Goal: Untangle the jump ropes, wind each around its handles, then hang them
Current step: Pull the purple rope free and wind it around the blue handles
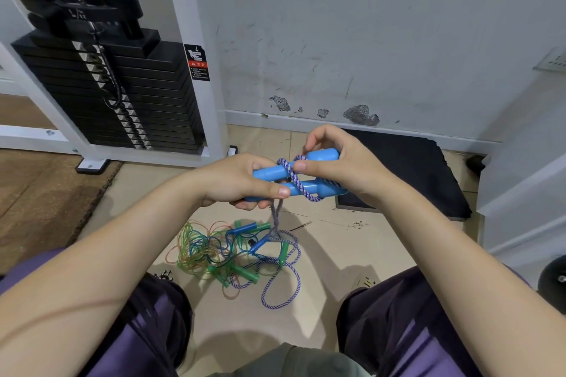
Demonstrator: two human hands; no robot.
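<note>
Between the knees, a tangled rope pile [235,251] lies on bare tan floor [330,242]. Above it, the left hand [242,180] grips two blue handles [306,187]; right hand [340,162] pinches the purple braided rope [291,176] wound there. Black mat [407,171] meets the scuffed wall [367,40]; weight stack [116,92] far left.

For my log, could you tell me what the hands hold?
The left hand grips both blue handles at their left ends; the right hand pinches the braided rope wrapped around them.
</note>
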